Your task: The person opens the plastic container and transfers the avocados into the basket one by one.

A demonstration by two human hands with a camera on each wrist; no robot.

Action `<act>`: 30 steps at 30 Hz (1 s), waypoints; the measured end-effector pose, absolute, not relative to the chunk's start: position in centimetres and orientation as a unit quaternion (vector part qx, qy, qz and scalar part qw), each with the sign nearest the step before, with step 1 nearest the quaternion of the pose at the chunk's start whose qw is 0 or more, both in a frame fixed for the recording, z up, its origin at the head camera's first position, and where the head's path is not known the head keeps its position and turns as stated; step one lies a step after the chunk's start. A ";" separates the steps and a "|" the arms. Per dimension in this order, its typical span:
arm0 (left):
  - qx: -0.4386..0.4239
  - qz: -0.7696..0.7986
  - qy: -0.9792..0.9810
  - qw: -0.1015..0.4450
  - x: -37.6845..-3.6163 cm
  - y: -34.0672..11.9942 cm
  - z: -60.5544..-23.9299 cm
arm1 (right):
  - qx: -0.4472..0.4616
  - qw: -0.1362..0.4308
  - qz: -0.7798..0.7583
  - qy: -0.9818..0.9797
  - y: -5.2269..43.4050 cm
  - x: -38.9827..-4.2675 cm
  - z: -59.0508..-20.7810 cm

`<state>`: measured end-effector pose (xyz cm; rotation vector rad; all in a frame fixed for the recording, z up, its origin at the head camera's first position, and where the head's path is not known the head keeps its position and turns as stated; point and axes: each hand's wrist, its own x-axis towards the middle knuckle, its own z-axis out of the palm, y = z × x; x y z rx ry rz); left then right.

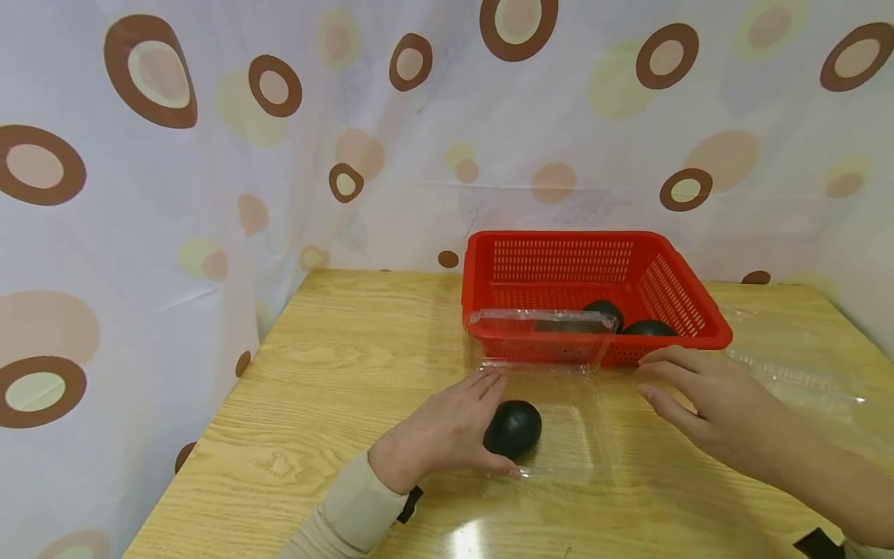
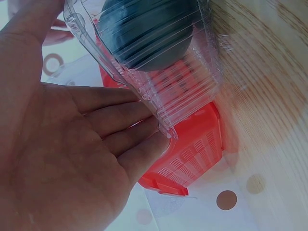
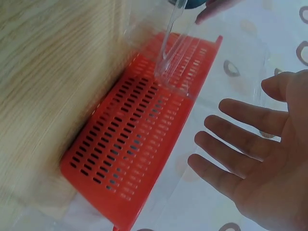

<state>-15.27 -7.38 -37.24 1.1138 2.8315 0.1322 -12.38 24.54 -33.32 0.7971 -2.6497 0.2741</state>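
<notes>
A clear plastic clamshell box (image 1: 576,435) lies on the table with its lid (image 1: 541,314) raised at the back, before the red basket. Inside, toward its left side, sits a dark green, smooth, rounded object (image 1: 515,429) that looks like an avocado. My left hand (image 1: 450,427) holds the box's left side, thumb at the front edge and fingers at the back; in the left wrist view its fingertips touch the box rim. To the right of the box my right hand (image 1: 705,404) hovers apart from it, fingers spread and holding nothing, as the right wrist view shows.
A red slotted basket (image 1: 712,334) stands at the back of the wooden table (image 1: 335,349), with several similar dark objects (image 1: 604,312) in it. More clear plastic (image 1: 803,380) lies at the right. A patterned sheet (image 1: 419,116) hangs behind.
</notes>
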 end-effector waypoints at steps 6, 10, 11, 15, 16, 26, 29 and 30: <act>0.364 0.045 0.929 0.046 -15.3 -7.4 -37.3 | 0.297 0.158 0.093 -0.937 23.1 -12.2 -33.9; 0.367 0.039 0.928 0.041 -15.3 -7.4 -37.3 | 0.310 0.160 0.095 -0.932 22.3 -12.1 -34.5; 0.368 0.039 0.928 0.041 -15.3 -7.4 -37.3 | 0.316 0.161 0.098 -0.930 22.1 -12.1 -34.7; 0.368 0.042 0.928 0.045 -15.3 -7.4 -37.3 | 0.351 0.165 0.113 -0.915 21.1 -12.4 -35.3; 0.368 0.042 0.928 0.046 -15.3 -7.5 -37.3 | 0.361 0.167 0.117 -0.910 20.8 -12.4 -35.4; 0.363 0.043 0.930 0.049 -15.3 -7.5 -37.3 | 0.376 0.122 0.132 -0.909 18.1 -13.2 -37.0; 0.364 0.040 0.930 0.047 -15.3 -7.5 -37.3 | 0.372 0.110 0.134 -0.912 17.7 -13.3 -37.4; 0.364 0.039 0.929 0.045 -15.3 -7.5 -37.3 | 0.371 0.104 0.136 -0.913 17.5 -13.4 -37.5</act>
